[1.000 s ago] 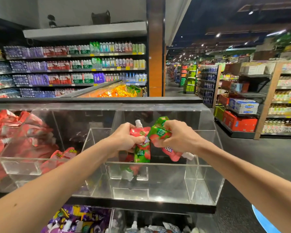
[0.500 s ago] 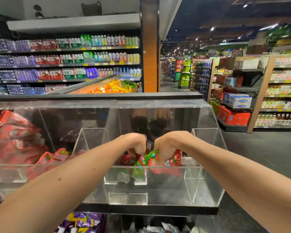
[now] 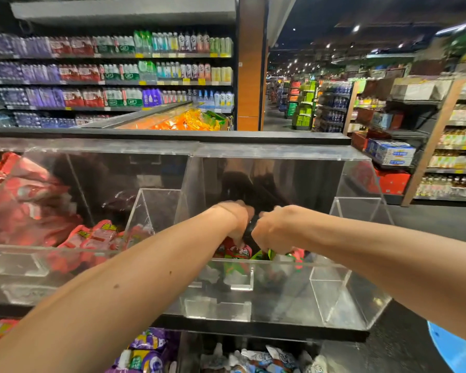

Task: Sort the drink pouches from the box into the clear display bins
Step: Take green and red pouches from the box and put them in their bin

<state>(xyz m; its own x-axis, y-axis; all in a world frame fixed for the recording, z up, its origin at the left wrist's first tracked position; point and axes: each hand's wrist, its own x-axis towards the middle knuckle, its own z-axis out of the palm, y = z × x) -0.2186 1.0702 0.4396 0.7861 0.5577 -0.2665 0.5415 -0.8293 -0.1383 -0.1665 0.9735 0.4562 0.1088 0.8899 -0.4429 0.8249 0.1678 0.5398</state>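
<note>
Both hands have dropped a little lower since half a second ago, and now reach down into the clear bin on the right of the display, knuckles up and fingers pointing down. My left hand is smeared by motion; its fingertips are down on the red pouch, but I cannot tell whether they pinch it or only touch it. My right hand sits just beside the left, almost knuckle to knuckle, and its fingers are curled round the top of the green pouch. The two pouches lie side by side low in the bin, just behind its front wall, the red one to the left of the green one. Through the wall I see their lower parts, blurred by the plastic.

To the left, the neighbouring bin holds a heap of red packs piled against its divider. Below the display, in the lower row, lie purple packs under my left forearm and pale blue-and-white packs under the bin I am reaching into. Beyond the display, shelves of bottles line the back wall, and an aisle of stocked racks runs off on the right.
</note>
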